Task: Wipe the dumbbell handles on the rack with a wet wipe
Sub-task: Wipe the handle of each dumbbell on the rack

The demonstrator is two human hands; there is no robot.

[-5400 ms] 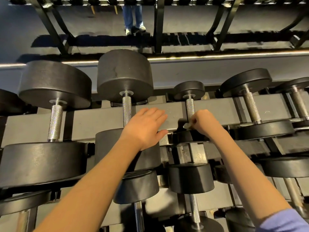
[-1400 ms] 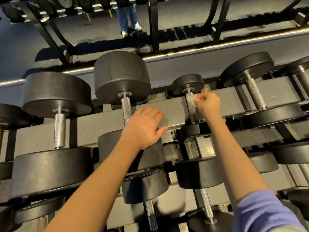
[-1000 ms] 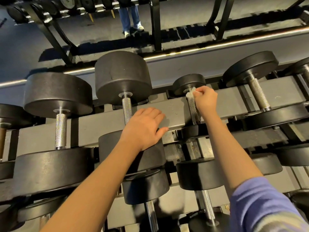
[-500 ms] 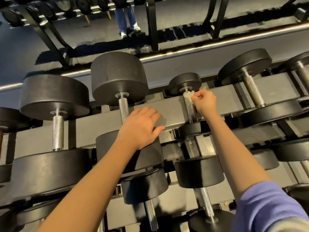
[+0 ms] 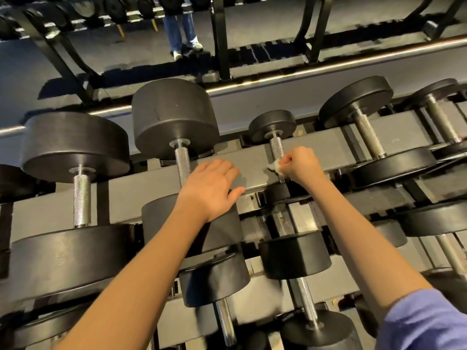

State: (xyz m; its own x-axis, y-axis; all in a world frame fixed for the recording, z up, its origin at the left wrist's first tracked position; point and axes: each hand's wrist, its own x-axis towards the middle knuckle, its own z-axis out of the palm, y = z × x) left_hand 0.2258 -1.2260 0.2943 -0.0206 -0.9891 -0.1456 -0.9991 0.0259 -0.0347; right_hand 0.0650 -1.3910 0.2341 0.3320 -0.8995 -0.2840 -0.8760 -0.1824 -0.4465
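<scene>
Change, left hand: our left hand (image 5: 211, 188) stays where it was, flat on the grey rack rail (image 5: 141, 190). Its fingers are straight and hold nothing, just right of the big dumbbell's handle (image 5: 183, 164).
Change, wet wipe: the wet wipe (image 5: 275, 168) has slid from the far end of the small dumbbell's handle (image 5: 276, 147) down towards its near end. The far knurled stretch now shows bare.
Change, right hand: our right hand (image 5: 299, 164) has come back towards us with the wipe. Its fingers are curled and pinch the white wad against the handle.
Where the wipe is: on the handle, just above the small dumbbell's near head (image 5: 276, 195).
Hands: we count two.
Wipes: we count one.
Upper-row handles: we count five knurled ones, and the one being wiped is third from the left.
Upper-row extra: one more black head (image 5: 10, 180) is cut off by the left edge.
Lower shafts (image 5: 307, 304): we make out three.
Background: one pair of legs in jeans (image 5: 180, 26) shows at the top.
Sleeve: one blue sleeve (image 5: 424, 322) is on our right arm.
</scene>
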